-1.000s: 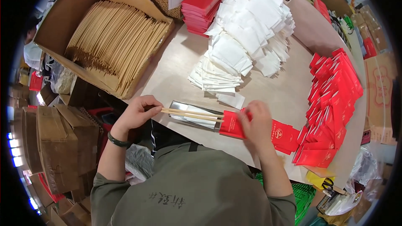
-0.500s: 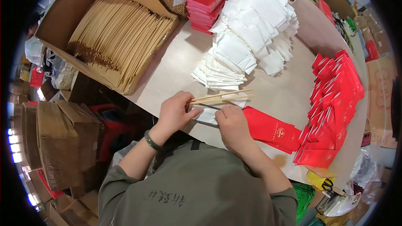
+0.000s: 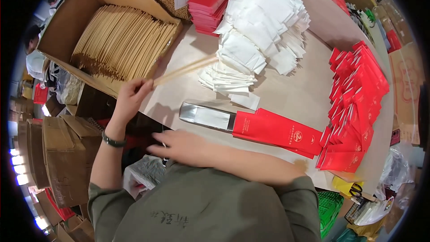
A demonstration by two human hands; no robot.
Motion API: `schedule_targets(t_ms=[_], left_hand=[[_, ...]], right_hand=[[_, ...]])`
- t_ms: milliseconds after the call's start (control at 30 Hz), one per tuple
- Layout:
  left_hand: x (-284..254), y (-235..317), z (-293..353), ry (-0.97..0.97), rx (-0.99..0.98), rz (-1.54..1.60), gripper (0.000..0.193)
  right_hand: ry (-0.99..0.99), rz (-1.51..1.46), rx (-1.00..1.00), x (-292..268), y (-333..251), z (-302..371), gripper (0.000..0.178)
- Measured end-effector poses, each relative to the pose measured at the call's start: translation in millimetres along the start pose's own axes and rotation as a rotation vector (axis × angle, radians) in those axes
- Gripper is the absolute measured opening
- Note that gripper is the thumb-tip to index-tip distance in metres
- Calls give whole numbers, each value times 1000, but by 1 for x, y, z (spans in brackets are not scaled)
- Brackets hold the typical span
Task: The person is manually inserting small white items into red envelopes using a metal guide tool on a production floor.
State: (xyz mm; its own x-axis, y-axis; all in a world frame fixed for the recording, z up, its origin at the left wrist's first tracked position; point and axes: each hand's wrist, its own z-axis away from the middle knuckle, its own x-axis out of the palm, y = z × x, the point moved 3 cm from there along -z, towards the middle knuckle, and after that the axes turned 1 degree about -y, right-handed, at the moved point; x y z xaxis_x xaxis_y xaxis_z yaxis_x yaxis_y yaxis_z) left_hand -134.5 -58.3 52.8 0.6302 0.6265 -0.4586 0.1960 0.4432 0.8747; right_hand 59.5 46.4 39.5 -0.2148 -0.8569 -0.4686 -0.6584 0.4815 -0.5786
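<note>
Thin wooden chopsticks (image 3: 186, 70) are pinched by one end between the thumb and fingers of the left hand (image 3: 134, 95); from that grip they slant up and to the right above the tabletop (image 3: 309, 92), their far ends overlapping the white packets (image 3: 264, 22) in view. The right hand (image 3: 183, 147), blurred, is held with fingers parted near the table's front edge. Half a second ago both hands were gathered at the metal tray (image 3: 185, 112); now it is left uncovered, meeting the red sleeves (image 3: 273, 130).
</note>
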Motion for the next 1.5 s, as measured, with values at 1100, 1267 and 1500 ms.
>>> schedule_targets(t_ms=[1100,1267,1500], left_hand=[[175,45,31,-519,-28,325,50],[133,75,37,-9,881,-702,63],[145,58,27,-179,229,-465,39]], right_hand=[[-80,426,635,-119,12,100,38],[-199,582,504,-139,-10,75,32],[-214,775,1024,-311,23,142,25]])
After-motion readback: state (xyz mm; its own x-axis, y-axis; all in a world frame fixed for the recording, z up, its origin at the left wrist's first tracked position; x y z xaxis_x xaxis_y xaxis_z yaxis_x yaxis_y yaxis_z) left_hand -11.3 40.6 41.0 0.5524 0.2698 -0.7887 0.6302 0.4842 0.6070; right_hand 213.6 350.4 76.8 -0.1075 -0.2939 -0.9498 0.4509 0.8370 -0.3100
